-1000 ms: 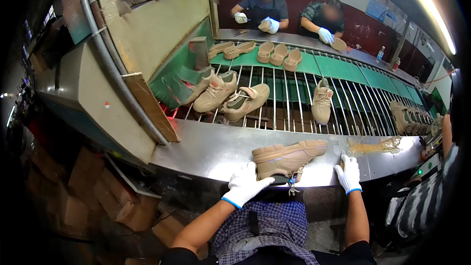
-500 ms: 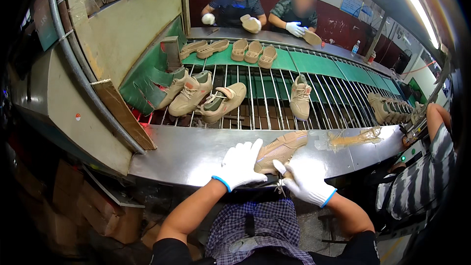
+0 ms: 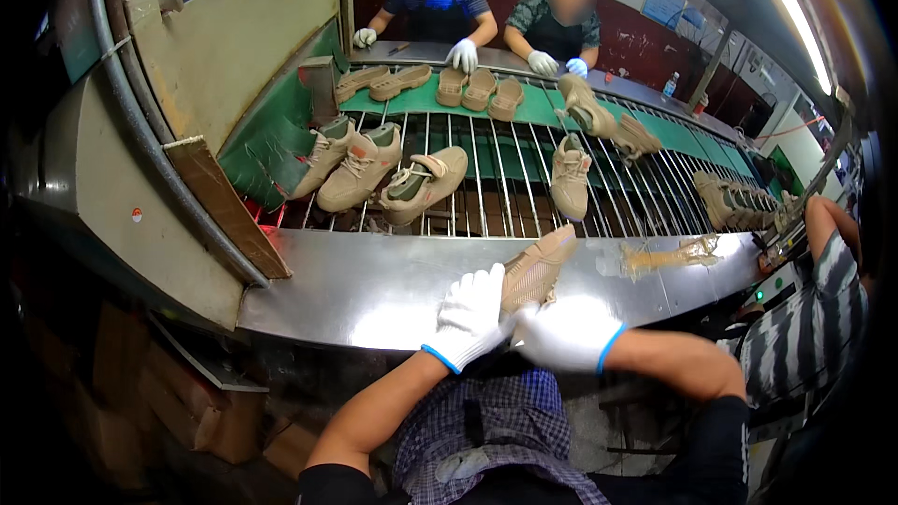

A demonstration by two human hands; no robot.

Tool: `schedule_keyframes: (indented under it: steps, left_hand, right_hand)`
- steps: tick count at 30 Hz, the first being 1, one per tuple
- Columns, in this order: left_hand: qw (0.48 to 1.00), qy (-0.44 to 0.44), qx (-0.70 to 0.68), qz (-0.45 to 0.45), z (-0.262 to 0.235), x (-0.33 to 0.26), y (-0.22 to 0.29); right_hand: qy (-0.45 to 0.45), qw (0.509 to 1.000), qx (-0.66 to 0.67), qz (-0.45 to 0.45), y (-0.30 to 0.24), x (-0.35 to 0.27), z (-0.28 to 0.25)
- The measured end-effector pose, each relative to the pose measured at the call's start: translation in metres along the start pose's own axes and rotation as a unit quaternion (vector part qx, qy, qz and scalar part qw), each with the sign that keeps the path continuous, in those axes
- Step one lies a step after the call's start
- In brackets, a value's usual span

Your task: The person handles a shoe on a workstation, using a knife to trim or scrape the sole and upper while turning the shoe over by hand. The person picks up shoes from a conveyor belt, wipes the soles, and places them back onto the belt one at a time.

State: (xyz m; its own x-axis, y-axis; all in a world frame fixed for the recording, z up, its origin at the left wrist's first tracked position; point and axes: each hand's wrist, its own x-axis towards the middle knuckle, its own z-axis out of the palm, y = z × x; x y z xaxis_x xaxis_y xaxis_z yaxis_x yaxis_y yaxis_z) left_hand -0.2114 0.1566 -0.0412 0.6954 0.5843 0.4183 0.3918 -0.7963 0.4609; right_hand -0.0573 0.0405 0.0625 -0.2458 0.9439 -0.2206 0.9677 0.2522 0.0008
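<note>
1. The tan sneaker [image 3: 533, 281] is on the metal surface [image 3: 374, 285], its far end angled right; bracing it there should limit slipping.
2. My left hand [image 3: 472, 309] rests against its left side; I cannot tell if it grips. Even pressure suits the soft upper.
3. My right hand [image 3: 569, 332] blurs by its near end, finger spread unclear; slower, lighter movement gives better control.

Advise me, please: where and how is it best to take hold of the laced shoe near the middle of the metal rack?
Probably best across its middle, from above: the laced shoe rests laces up, toe toward the steel bench, so come from that side. Both flanks look free, while another shoe lies close beyond its heel.
</note>
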Motion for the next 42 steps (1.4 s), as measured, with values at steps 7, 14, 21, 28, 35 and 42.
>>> schedule_keyframes:
  steps: [7, 14, 21, 28, 35, 42]
  left_hand:
    - [0.998, -0.037, 0.002, 0.045, -0.016, 0.002, -0.009]
    - [0.997, -0.051, 0.022, 0.050, -0.021, 0.000, -0.010]
    - [0.987, -0.153, 0.042, 0.031, -0.050, 0.012, -0.012]
    - [0.986, -0.152, 0.031, 0.063, -0.054, 0.051, 0.009]
    - [0.940, -0.303, 0.149, 0.046, 0.039, 0.134, 0.064]
    - [0.983, -0.071, 0.089, 0.147, -0.044, 0.108, 0.072]
  right_hand:
    - [-0.024, 0.982, 0.166, 0.085, 0.007, -0.012, 0.002]
    - [0.186, 0.962, 0.129, 0.151, 0.031, -0.004, -0.016]
    - [0.135, 0.939, 0.151, 0.279, 0.076, -0.028, 0.045]
    - [0.391, 0.769, 0.183, 0.471, 0.109, -0.032, 0.193]
    - [0.413, 0.763, 0.190, 0.460, 0.106, -0.032, 0.184]
    - [0.406, 0.763, 0.266, 0.427, 0.104, -0.035, 0.170]
